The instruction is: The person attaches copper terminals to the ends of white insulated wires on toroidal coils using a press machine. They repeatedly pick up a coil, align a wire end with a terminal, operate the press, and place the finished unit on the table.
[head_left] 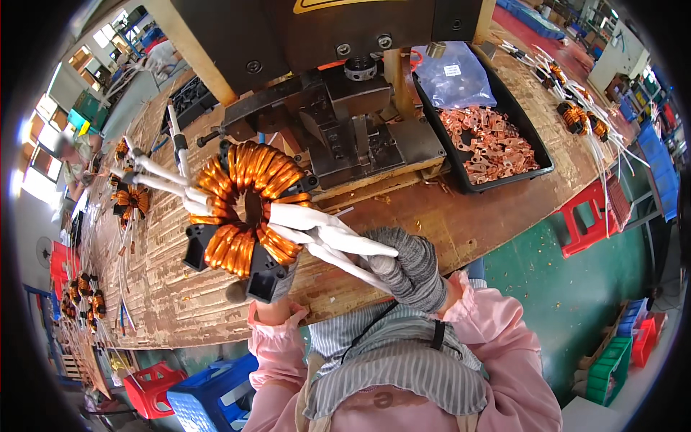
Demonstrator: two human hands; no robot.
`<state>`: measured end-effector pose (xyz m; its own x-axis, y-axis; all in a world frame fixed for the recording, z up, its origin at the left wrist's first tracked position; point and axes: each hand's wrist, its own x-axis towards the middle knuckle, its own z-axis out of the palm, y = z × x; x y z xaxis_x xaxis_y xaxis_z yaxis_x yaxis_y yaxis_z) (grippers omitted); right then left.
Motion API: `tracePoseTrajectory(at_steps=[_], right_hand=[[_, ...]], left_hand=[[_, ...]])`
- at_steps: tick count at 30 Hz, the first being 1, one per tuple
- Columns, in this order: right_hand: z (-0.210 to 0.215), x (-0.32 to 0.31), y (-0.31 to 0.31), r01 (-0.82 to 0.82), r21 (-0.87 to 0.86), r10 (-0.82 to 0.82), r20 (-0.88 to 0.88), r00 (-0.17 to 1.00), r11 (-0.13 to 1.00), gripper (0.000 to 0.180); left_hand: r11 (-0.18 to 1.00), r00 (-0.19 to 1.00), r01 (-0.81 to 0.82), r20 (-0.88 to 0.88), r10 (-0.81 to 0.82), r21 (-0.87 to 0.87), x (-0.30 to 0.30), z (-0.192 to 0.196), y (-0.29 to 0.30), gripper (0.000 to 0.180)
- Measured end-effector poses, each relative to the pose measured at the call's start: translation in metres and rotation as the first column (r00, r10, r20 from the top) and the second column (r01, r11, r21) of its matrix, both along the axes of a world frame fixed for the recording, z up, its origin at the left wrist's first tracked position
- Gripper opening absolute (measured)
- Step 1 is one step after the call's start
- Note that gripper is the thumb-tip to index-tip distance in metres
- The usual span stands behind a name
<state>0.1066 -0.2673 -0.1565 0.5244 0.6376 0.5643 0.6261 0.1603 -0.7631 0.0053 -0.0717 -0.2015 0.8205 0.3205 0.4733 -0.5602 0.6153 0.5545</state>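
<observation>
A large toroidal coil [248, 169], wound with thick copper wire and fitted with black plastic feet, is held up before me. My left hand [285, 282], in a grey glove, grips it from beneath at a lower foot; the coil hides most of its fingers. White-sleeved leads [327, 236] run from the coil's middle towards the right. My right hand [412, 268], also gloved in grey, is closed around their ends. More white leads [162, 175] stick out at the coil's upper left. Just beyond the coil stands a dark press [345, 122] with a lower die block.
Right of the press, a black tray [497, 183] holds copper terminals [489, 144] and a clear plastic bag [453, 75]. Other wound coils [576, 119] lie on the worn wooden bench [173, 302] at both sides. Red [153, 389] and blue stools [209, 403] stand below. A person [75, 162] is at far left.
</observation>
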Motion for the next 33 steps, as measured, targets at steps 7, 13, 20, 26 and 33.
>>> tracePoseTrajectory(at_steps=[7, 13, 20, 26, 33], right_hand=[[-0.006, 0.015, -0.001, -0.016, -0.086, 0.036, 0.233, 0.972, 0.996, 0.028], [-0.021, 0.019, 0.011, -0.239, 0.008, 0.239, -0.054, 0.970, 0.971, 0.031], [0.012, 0.060, -0.003, 0.100, -0.249, 0.051, 0.534, 0.844, 0.963, 0.032], [0.034, 0.110, -0.032, 0.064, -0.535, 0.219, 0.449, 0.867, 0.842, 0.033], [-0.024, 0.243, -0.074, 0.633, -0.651, -0.130, 0.647, 0.751, 0.418, 0.034]], left_hand=[[0.987, 0.982, 0.157, 0.112, -0.153, -0.030, 0.034, -0.005, -0.006, 0.090], [0.999, 0.998, 0.033, -0.051, -0.034, -0.026, 0.021, 0.002, -0.013, 0.087], [0.999, 0.984, -0.039, -0.176, 0.037, -0.006, 0.016, 0.010, -0.006, 0.082], [0.991, 0.964, -0.113, -0.250, 0.092, -0.074, 0.019, 0.002, 0.000, 0.078], [0.999, 1.000, 0.018, -0.009, -0.018, -0.041, 0.033, -0.019, 0.007, 0.082]])
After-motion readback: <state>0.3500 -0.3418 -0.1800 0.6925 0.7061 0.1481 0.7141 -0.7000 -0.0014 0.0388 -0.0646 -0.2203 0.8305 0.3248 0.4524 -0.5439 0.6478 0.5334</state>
